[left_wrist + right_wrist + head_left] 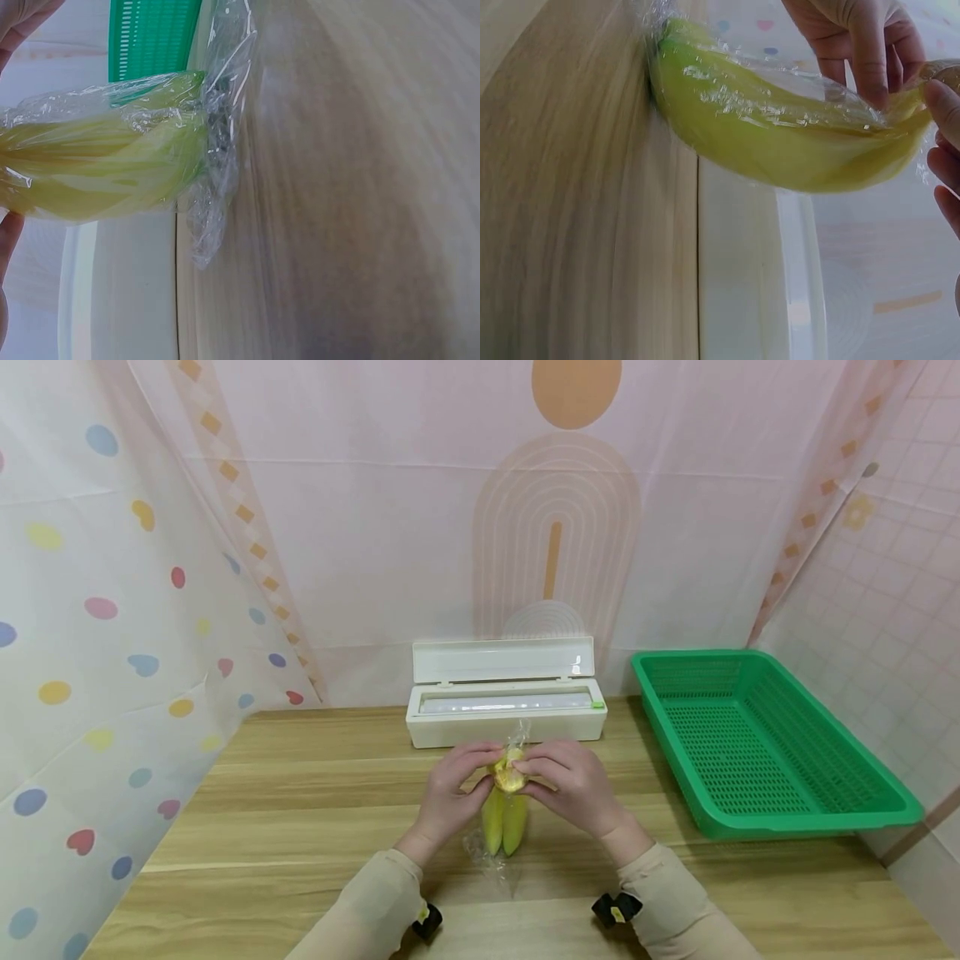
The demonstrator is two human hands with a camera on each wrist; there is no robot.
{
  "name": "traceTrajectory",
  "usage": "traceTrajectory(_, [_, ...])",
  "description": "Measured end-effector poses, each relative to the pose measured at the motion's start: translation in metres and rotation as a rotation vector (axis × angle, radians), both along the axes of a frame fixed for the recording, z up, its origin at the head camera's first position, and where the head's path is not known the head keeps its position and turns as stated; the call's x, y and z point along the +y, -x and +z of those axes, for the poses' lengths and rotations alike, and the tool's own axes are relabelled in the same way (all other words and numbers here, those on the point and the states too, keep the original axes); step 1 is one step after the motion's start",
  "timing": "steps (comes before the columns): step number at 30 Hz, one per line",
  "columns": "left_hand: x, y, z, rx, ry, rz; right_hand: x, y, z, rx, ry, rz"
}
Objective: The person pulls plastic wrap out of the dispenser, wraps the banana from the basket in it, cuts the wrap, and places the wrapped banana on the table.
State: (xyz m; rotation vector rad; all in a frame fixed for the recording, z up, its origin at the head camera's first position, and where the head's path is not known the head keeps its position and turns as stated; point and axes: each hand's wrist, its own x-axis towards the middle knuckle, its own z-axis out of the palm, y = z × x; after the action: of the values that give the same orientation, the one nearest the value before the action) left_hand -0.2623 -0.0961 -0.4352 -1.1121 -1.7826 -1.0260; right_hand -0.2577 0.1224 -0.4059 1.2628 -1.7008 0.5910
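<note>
A small bunch of yellow bananas [504, 827], green at the tips, is wrapped in clear plastic wrap [219, 142]. Both hands hold it stem end up, over the front middle of the table. My left hand [455, 783] pinches the stem end from the left. From the other side my right hand [576, 787] grips the same end, its thumb [946, 109] near the crown. Loose wrap bunches around the lower tips, and a wisp of it sticks up above the stems. In the right wrist view the lower tips are at the wooden surface; whether they touch is unclear.
Behind the hands stands a white plastic wrap dispenser [506, 728] with its lid raised and a film roll inside. A green perforated basket [810, 821] sits on the right of the wooden table [300, 827]. Patterned curtains hang at the back and sides.
</note>
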Motion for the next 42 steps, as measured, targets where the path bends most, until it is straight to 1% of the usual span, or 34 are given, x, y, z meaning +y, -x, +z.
traceTrajectory(4, [0.000,0.001,0.000,0.008,0.006,-0.002,0.003,0.002,0.001,0.006,0.001,0.023])
traceTrajectory(7, [0.000,0.001,-0.001,0.008,0.008,-0.003,0.007,0.003,0.004,-0.013,-0.002,0.052])
traceTrajectory(9, [0.000,0.001,0.000,0.007,0.009,0.001,0.010,0.003,0.006,-0.047,0.006,0.076])
traceTrajectory(13, [0.000,0.000,0.000,0.007,0.014,0.012,0.017,0.004,0.013,-0.103,0.069,0.105])
traceTrajectory(16, [0.000,0.000,0.001,0.005,0.017,0.015,0.019,0.006,0.021,-0.141,0.111,0.096])
traceTrajectory(18, [0.000,0.000,0.001,0.001,0.018,0.015,0.021,0.007,0.026,-0.178,0.117,0.088])
traceTrajectory(23, [0.000,-0.001,0.001,-0.006,0.021,0.011,0.025,0.012,0.037,-0.283,0.059,0.091])
traceTrajectory(28, [0.000,-0.001,0.001,-0.010,0.020,0.005,0.026,0.017,0.043,-0.350,-0.022,0.067])
traceTrajectory(35, [-0.001,-0.001,0.001,-0.012,0.026,0.010,0.020,0.022,0.045,-0.412,-0.075,0.025])
traceTrajectory(38, [0.000,-0.002,0.002,-0.009,0.031,0.014,0.016,0.024,0.044,-0.431,-0.075,0.015])
traceTrajectory(42, [0.000,-0.002,0.002,0.005,0.036,0.007,0.011,0.027,0.041,-0.433,-0.064,-0.006])
